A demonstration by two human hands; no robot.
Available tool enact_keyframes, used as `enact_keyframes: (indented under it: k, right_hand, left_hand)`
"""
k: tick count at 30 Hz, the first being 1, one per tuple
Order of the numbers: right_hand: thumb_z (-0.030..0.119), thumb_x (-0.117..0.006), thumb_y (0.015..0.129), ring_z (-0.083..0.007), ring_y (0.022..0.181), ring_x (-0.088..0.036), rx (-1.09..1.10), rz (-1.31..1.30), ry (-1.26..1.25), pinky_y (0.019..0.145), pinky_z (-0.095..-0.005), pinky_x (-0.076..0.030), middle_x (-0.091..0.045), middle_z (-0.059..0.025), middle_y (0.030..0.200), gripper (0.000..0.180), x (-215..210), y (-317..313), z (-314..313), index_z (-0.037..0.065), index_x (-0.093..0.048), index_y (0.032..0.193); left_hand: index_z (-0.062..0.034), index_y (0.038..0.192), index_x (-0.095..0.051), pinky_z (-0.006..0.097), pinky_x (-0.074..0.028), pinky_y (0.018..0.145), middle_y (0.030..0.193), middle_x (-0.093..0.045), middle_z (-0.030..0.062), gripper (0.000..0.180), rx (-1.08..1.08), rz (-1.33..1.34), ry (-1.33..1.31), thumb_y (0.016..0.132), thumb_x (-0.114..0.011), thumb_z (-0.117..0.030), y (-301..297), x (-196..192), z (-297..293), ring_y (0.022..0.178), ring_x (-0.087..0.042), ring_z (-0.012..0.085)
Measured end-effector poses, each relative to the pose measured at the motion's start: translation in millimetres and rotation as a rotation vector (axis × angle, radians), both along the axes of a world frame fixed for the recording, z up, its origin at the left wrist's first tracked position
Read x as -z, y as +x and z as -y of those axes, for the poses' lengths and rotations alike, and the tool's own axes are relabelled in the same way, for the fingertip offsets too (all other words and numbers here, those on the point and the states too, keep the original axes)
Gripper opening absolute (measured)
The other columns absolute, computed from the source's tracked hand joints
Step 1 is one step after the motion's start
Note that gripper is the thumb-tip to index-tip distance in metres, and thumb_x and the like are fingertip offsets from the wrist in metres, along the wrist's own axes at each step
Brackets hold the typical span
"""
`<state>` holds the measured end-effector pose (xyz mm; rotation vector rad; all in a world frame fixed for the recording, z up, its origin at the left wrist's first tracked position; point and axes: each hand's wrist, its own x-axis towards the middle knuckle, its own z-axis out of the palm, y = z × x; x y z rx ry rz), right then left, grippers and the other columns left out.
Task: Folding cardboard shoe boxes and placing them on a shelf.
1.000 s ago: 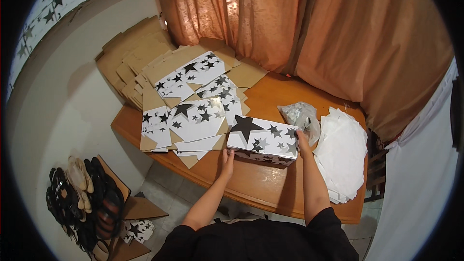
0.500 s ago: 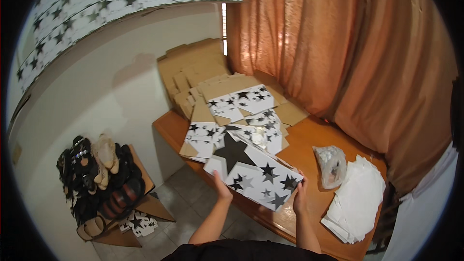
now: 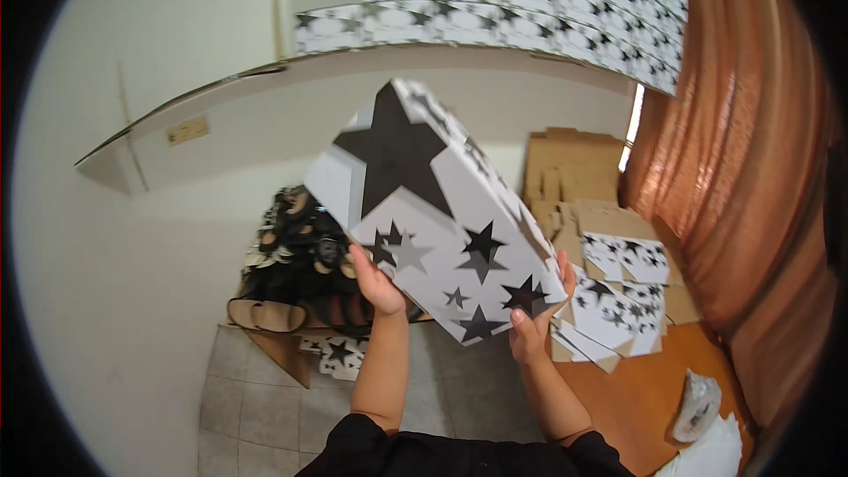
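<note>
A white cardboard box (image 3: 433,238) printed with black and grey stars is raised in front of me, tilted, its far end up to the left. My left hand (image 3: 380,285) grips its left edge, the thumb against the side and the other fingers hidden beneath. At the near right corner my right hand (image 3: 536,331) holds on, thumb on the star-printed face and fingers around the side. The box looks closed; what is inside cannot be seen.
Stacked star-printed boxes (image 3: 477,4) fill a wall shelf (image 3: 238,75). Black and beige shoes (image 3: 309,256) sit on a low rack. Flat cardboard pieces (image 3: 574,163) cover the orange-brown table (image 3: 618,397), with a clear plastic bag (image 3: 698,406) and white sheets (image 3: 715,455) near a copper-coloured curtain (image 3: 742,177).
My view has turned left toward the shelf and shoe rack. Both hands have carried the box up and away from the table's edge, and it is now tilted more steeply.
</note>
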<state>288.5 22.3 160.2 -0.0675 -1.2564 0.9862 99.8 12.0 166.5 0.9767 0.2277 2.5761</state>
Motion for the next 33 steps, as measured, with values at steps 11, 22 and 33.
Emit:
enact_keyframes:
  k: [11,22,33]
  right_hand:
    - [0.018,-0.061,0.076,-0.0297,0.133,-0.014,-0.29,-0.065,0.054,0.109,-0.0425,-0.011,-0.006,-0.0191,0.142,0.094,-93,-171,40,0.007,0.006,0.14]
    - [0.04,-0.075,0.07,-0.0376,0.134,-0.019,0.275,0.117,0.333,0.106,-0.0558,-0.005,-0.018,-0.0233,0.144,0.1,-123,-271,-41,0.004,-0.012,0.14]
    - [0.027,-0.067,0.082,-0.0276,0.127,-0.036,0.017,-0.106,0.543,0.106,-0.0437,-0.023,-0.038,-0.0186,0.136,0.081,-249,-335,-154,0.003,-0.018,0.141]
  left_hand:
    - [-0.0053,0.142,-0.02,0.035,-0.027,0.106,0.141,-0.032,0.0102,0.052,-0.228,-0.417,0.081,0.1,-0.021,-0.036,-127,-145,63,0.127,-0.036,0.0222]
    - [-0.002,0.132,-0.038,0.033,-0.043,0.092,0.122,-0.052,0.0123,0.053,-0.109,-0.531,-0.014,0.099,-0.025,-0.041,-231,-221,15,0.108,-0.054,0.0215]
    - [-0.0026,0.141,-0.02,0.043,-0.026,0.106,0.144,-0.019,0.0272,0.069,-0.344,-0.754,-0.006,0.093,-0.038,-0.048,-280,-339,-38,0.132,-0.027,0.0344]
